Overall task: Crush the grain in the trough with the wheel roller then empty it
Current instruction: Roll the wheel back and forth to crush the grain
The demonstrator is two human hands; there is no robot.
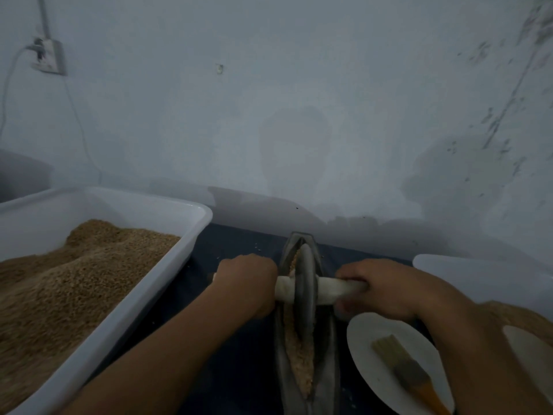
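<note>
We look down at our two bare hands working a wheel roller (305, 290) in a narrow, boat-shaped trough (324, 348) on a dark worktop (233, 244). Our left hand (250, 284) has its grip wrapped fully round the pale axle handle (284, 290) on one side of the dark wheel; our right hand (380, 289) has its fingers curled tight round the handle on the other side. The wheel stands upright between the two grips, its rim down in the trough's groove. Tan crushed grain (299, 357) lies along the groove, both beyond the wheel and on our side of it.

Outward from the left grip sits a big white tub (191, 232) heaped with brown grain. Just below the right grip lies a white plate (377, 330) with a brush (401, 366) resting on it, bristles towards the trough. Outward from the right grip is another white container (478, 274), partly hidden by our forearm. A pale wall rises behind.
</note>
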